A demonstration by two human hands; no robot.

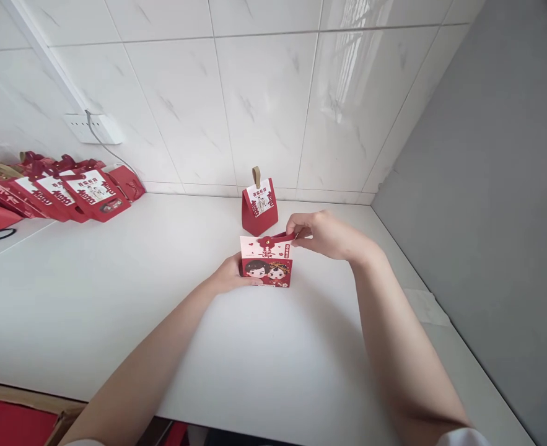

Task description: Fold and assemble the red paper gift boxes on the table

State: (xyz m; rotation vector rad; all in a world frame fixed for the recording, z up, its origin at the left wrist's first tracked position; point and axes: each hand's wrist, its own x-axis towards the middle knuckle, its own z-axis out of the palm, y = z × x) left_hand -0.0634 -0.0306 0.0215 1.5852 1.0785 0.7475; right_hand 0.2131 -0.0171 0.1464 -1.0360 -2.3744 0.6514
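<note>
A small red and pink gift box (266, 263) with a cartoon couple and a red double-happiness character stands mid-table (115, 297). Left hand (232, 277) grips its side; right hand (322, 234) pinches its top flap.

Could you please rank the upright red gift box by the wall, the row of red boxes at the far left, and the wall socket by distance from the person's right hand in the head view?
From the right hand:
1. Upright red gift box, just left of it, near the wall.
2. Wall socket, up on the tiles, far left.
3. Row of red boxes, lying at the table's far-left edge.
</note>
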